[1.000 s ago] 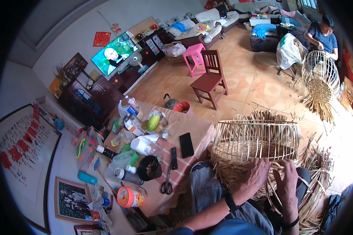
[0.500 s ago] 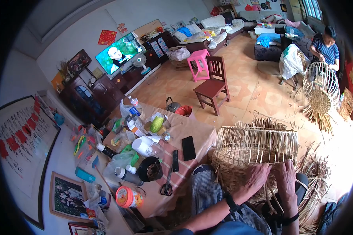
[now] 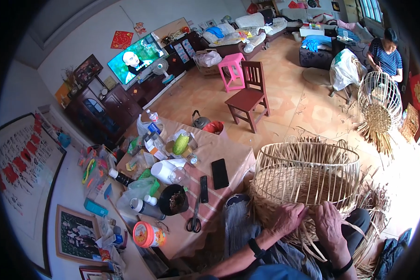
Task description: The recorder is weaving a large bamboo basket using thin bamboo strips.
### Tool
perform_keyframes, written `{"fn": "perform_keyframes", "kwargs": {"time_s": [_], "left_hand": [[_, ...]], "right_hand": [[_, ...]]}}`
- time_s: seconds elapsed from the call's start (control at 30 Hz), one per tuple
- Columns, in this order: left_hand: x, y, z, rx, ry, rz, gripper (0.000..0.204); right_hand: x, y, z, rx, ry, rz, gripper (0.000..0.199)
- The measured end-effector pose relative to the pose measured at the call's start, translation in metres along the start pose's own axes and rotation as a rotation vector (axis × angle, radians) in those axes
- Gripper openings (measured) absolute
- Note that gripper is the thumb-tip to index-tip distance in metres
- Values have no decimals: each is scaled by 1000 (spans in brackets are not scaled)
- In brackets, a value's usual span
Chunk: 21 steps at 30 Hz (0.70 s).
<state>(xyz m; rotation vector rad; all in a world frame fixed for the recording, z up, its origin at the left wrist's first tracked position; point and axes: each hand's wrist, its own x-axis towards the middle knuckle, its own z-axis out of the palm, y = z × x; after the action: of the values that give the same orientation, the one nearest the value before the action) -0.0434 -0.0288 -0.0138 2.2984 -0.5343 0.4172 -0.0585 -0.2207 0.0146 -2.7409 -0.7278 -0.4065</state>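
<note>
A half-woven basket (image 3: 308, 181) rests on my lap, its upper part a cage of bare upright stakes under a round rim, its lower wall tightly plaited from pale dried strands. My left hand (image 3: 287, 219) is closed at the near side of the woven wall, fingers pinched on the weaving. Just to its right my right hand (image 3: 330, 226) is closed too, gripping the wall where loose straw strands (image 3: 308, 238) hang down. The fingertips hide exactly which strand each hand pinches.
A cloth-covered table (image 3: 233, 161) at my left carries scissors (image 3: 194, 219), a phone (image 3: 220, 173), a remote (image 3: 204, 189) and a dark pot (image 3: 173, 199). More straw (image 3: 375, 210) lies at my right. Ahead stands a wooden chair (image 3: 248, 98). Another person (image 3: 386, 56) works on a second basket (image 3: 380, 100).
The basket has tipped so that its round opening shows more. Both hands have come slightly lower and a little to the left with it, still closed at the near wall.
</note>
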Motion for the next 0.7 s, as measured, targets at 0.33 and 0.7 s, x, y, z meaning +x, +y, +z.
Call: {"fn": "perform_keyframes", "kwargs": {"time_s": [0.33, 0.7], "left_hand": [[-3, -37, -73, -86, 0, 27, 22], [-5, -55, -70, 110, -289, -133, 28]], "right_hand": [[15, -11, 11, 184, -140, -99, 19], [-15, -16, 26, 267, -47, -1, 15]]}}
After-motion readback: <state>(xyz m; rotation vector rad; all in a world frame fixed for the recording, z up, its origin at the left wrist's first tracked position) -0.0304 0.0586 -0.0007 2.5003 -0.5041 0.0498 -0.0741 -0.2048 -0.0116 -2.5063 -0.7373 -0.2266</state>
